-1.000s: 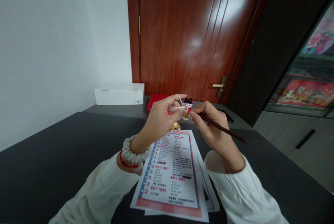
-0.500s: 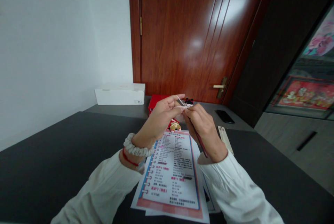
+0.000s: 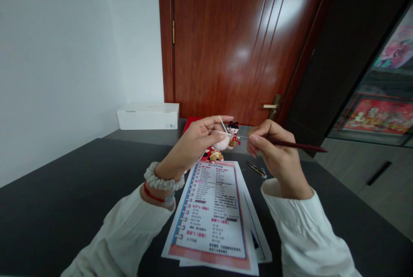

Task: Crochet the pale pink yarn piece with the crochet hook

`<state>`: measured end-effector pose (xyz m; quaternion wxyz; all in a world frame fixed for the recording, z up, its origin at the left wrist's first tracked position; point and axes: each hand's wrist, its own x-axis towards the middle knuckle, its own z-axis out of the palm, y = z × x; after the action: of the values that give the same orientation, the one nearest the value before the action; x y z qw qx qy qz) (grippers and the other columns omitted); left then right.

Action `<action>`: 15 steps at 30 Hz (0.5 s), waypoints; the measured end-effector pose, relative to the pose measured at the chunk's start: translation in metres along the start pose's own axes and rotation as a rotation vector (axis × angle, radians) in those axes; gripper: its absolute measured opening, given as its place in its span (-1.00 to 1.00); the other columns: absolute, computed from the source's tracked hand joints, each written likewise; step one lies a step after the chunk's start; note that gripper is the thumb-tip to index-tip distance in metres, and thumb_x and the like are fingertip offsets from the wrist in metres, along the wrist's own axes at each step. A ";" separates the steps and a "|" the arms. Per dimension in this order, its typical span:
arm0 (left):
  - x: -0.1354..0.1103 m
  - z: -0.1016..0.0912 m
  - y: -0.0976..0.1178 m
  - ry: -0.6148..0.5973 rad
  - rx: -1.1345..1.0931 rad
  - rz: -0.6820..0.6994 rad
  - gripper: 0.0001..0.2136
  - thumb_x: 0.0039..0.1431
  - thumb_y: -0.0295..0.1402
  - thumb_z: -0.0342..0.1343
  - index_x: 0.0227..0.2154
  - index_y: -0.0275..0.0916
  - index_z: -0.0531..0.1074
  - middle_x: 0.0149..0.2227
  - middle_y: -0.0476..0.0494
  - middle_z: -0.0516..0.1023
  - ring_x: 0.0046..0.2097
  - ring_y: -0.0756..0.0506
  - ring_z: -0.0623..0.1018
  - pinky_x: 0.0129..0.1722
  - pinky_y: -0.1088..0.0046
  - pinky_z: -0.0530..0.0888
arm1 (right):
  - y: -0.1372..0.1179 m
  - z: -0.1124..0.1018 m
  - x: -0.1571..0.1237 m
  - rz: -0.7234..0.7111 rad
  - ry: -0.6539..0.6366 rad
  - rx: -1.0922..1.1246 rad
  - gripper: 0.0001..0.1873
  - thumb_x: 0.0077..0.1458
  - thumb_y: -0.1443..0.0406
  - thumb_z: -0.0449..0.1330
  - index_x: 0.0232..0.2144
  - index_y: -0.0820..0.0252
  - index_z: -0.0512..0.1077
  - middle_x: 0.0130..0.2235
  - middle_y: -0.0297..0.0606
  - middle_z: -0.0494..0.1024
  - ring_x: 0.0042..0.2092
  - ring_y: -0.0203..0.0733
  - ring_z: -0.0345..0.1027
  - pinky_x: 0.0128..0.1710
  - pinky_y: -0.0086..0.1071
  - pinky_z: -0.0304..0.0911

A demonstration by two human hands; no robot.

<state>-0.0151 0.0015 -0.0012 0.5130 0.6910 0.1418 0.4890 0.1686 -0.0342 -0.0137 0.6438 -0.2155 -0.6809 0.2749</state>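
Drew slender dark-red-handled hook (image 3: pixel 303 144) away rightward in tightly pinched right hand (image 3: pixel 275 152), apparently advancing a stitch. Held pale-pink rounded crocheted piece (image 3: pixel 222 144) between thumb and curled fingers of left hand (image 3: pixel 192 141), index outstretched.

It looks like a home here; a glossy wooden door (image 3: pixel 222 44) with a lever handle (image 3: pixel 270 106) stands beyond the dark bench (image 3: pixel 87 191); a red picture (image 3: pixel 382 114) shows in cabinet glass (image 3: pixel 385 80).
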 end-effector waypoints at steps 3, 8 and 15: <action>-0.001 0.000 -0.001 -0.012 -0.016 -0.011 -0.65 0.08 -0.48 0.17 -0.03 -0.27 0.43 -0.46 0.06 0.39 -0.44 0.10 0.42 -0.41 0.58 0.35 | 0.005 0.002 0.003 0.087 -0.006 0.214 -0.81 0.04 0.34 0.24 -0.54 0.16 0.31 -0.63 -0.48 0.28 -0.60 -0.38 0.12 -0.62 -0.47 0.02; 0.002 0.005 -0.002 -0.018 -0.069 -0.031 -0.60 0.06 -0.49 0.17 0.01 -0.25 0.39 -0.44 0.04 0.42 -0.38 0.05 0.46 -0.34 0.51 0.37 | 0.011 0.016 0.008 0.128 -0.029 0.331 -0.78 0.09 0.30 0.19 -0.53 0.13 0.23 -0.63 -0.51 0.23 -0.60 -0.38 0.08 -0.62 -0.49 0.02; 0.012 0.018 0.004 0.090 -0.219 -0.056 -0.61 0.03 -0.54 0.17 -0.02 -0.30 0.37 -0.49 0.08 0.40 -0.46 0.10 0.38 -0.41 0.56 0.30 | 0.021 0.024 0.005 -0.386 0.068 -0.593 -0.90 0.15 0.40 0.11 -0.38 0.09 0.32 -0.43 -0.34 0.40 -0.40 -0.25 0.25 -0.40 -0.33 0.16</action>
<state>0.0043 -0.0020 0.0083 0.5921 0.6040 0.1298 0.5175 0.1433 -0.0170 -0.0239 0.6157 -0.2694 -0.7373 -0.0691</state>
